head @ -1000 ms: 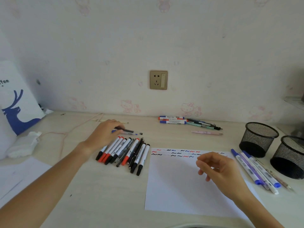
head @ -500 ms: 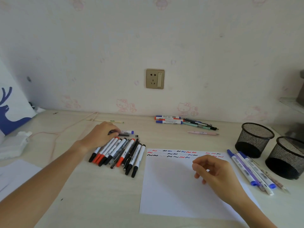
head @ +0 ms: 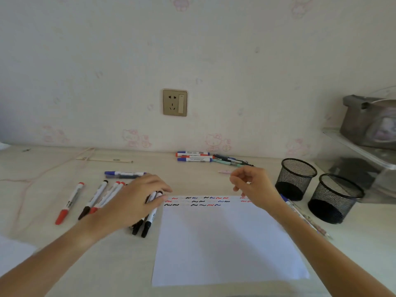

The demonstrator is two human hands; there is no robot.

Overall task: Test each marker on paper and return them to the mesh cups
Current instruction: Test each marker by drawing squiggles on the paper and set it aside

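- Spread apart since before: markers [head: 96, 200] under left hand [head: 132, 202], fingers closing on black-capped ones.
- Raised over paper [head: 225, 243]: right hand [head: 252, 185], loosely curled, empty.
- Stood beside: mesh cups [head: 295, 179].

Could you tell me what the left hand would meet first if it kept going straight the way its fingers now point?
The left hand points rightward, low over the marker pile. Going straight on, its fingertips would probably first reach the near left edge of the paper, by the squiggles, though its height above the desk is unclear.
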